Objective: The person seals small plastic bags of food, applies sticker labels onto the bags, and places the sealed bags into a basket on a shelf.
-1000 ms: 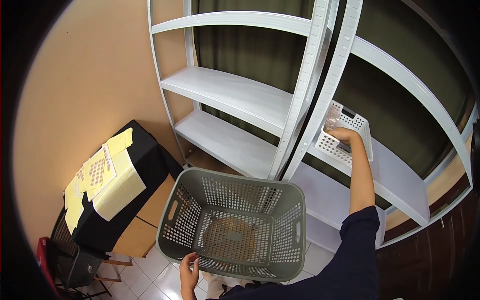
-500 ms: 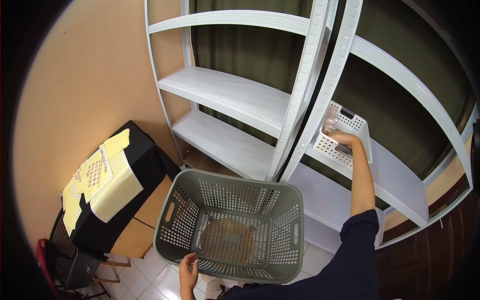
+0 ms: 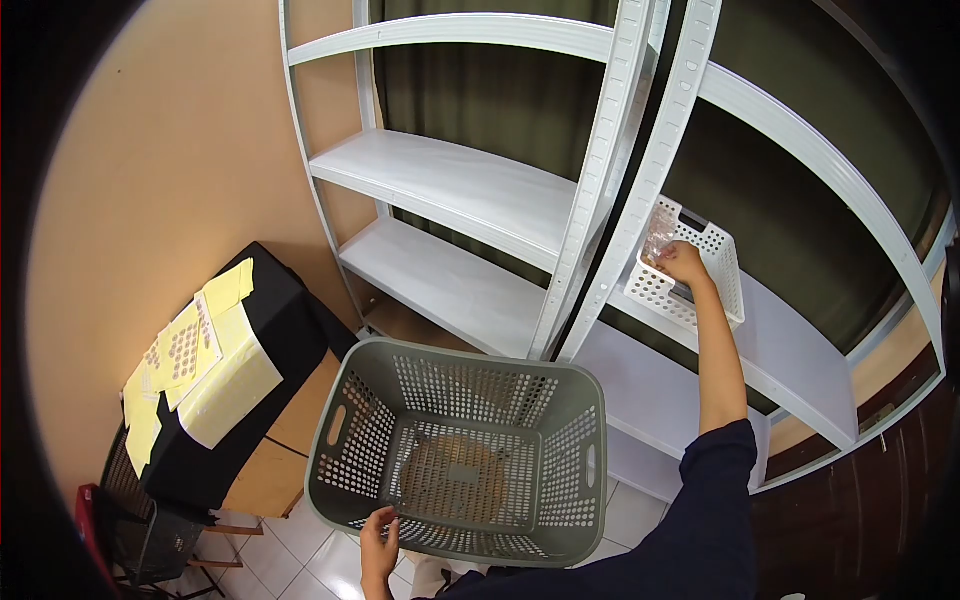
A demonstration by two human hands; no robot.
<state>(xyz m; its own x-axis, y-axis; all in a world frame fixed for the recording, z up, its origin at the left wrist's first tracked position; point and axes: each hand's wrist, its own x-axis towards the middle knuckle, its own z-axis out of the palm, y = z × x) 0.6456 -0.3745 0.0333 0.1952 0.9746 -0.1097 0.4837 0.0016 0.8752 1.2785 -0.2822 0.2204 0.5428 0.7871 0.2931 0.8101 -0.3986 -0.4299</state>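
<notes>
My right hand (image 3: 682,262) reaches over the white perforated basket (image 3: 720,250) on the right-hand rack. Its fingers are closed on a crinkled clear plastic packet (image 3: 660,232) at the basket's left end; the packet's contents cannot be made out. In front of me is a large grey-green laundry basket (image 3: 575,375) with slotted sides and nothing inside. My left hand (image 3: 379,545) is at its near rim, left of the middle, with curled fingers over the edge. Something round and brownish shows through the holes in its bottom.
Two white metal racks stand ahead, with bare shelves (image 3: 450,175) on the left one. At left, yellow sheets (image 3: 230,375) with rows of round marks lie on a black cloth (image 3: 290,300). A dark crate (image 3: 165,535) sits below, on the tiled floor (image 3: 325,565).
My right hand has moved slightly up and left, over the white basket's near rim, with the clear packet shifting a little. My left hand and the laundry basket have stayed in place.
</notes>
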